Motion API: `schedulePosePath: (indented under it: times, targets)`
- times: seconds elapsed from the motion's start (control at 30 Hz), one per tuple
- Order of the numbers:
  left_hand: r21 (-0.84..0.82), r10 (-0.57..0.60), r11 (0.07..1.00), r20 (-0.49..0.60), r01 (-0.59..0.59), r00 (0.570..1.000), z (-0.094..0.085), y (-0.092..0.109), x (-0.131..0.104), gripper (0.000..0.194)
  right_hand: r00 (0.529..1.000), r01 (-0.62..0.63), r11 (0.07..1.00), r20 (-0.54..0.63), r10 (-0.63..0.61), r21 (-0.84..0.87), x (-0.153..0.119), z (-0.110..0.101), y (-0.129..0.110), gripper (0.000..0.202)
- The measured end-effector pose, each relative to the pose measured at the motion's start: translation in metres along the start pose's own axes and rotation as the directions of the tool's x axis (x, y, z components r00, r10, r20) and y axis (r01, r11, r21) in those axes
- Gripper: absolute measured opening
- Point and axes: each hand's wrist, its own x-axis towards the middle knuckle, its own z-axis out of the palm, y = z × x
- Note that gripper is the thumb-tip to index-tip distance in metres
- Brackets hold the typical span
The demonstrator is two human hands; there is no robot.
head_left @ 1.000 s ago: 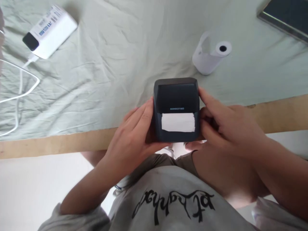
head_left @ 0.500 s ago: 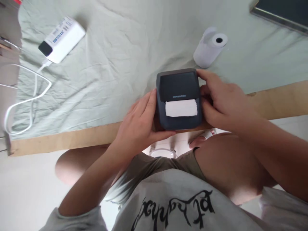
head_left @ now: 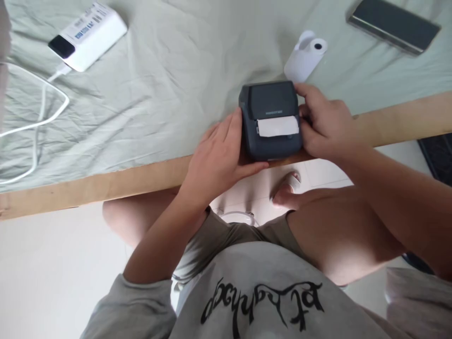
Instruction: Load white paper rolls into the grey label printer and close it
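Observation:
A dark label printer (head_left: 271, 147) sits at the front edge of the table, with its lid shut. From its slot a short piece of white paper (head_left: 278, 126) sticks out. My left hand (head_left: 219, 153) grips the printer's left side, its thumb along the lower front edge. On the opposite side, my right hand (head_left: 326, 121) holds the printer with bent fingers, the index finger at the upper right corner. Just beyond it a roll of white paper (head_left: 302, 63) stands tilted in view, its loose end curling out.
At the upper left lies a white power bank (head_left: 102, 40) with a white cable (head_left: 42, 113) plugged in. A dark rectangular case (head_left: 393, 26) rests at the upper right. Pale green cloth (head_left: 169, 94) covers the table up to its bare wooden edge (head_left: 141, 181).
The view has shifted, so the table and printer appear higher, and more of the dark case shows at the upper right. Both hands stay on the printer.

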Motion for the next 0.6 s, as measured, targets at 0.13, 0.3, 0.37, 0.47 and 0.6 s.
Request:
schedulePosePath:
  times: [0.13,0.3,0.37,0.47,0.6]
  targets:
    - [-0.024,-0.027,0.999,0.028,0.027,0.999,-0.001,-0.003,0.003,0.124,0.996,-0.083,0.997,0.016,0.083,-0.007,0.001,-0.001,-0.005,0.090]
    - [-0.038,-0.010,0.999,0.034,0.012,0.999,-0.005,0.000,0.001,0.127,0.994,-0.104,0.995,-0.009,0.104,-0.004,0.007,-0.001,-0.015,0.086]
    - [-0.049,0.002,0.999,0.005,-0.002,1.000,-0.005,0.002,-0.002,0.123,0.995,-0.101,0.995,-0.009,0.100,-0.004,0.009,-0.003,-0.017,0.084]
    - [-0.052,0.010,0.999,-0.041,-0.012,0.999,-0.003,0.002,-0.005,0.114,0.997,-0.080,0.997,0.014,0.081,-0.011,0.009,-0.005,-0.016,0.082]
    - [-0.052,-0.017,0.999,-0.048,0.014,0.999,-0.004,0.001,-0.006,0.113,0.997,-0.074,0.996,0.034,0.075,-0.040,0.005,-0.004,-0.017,0.085]
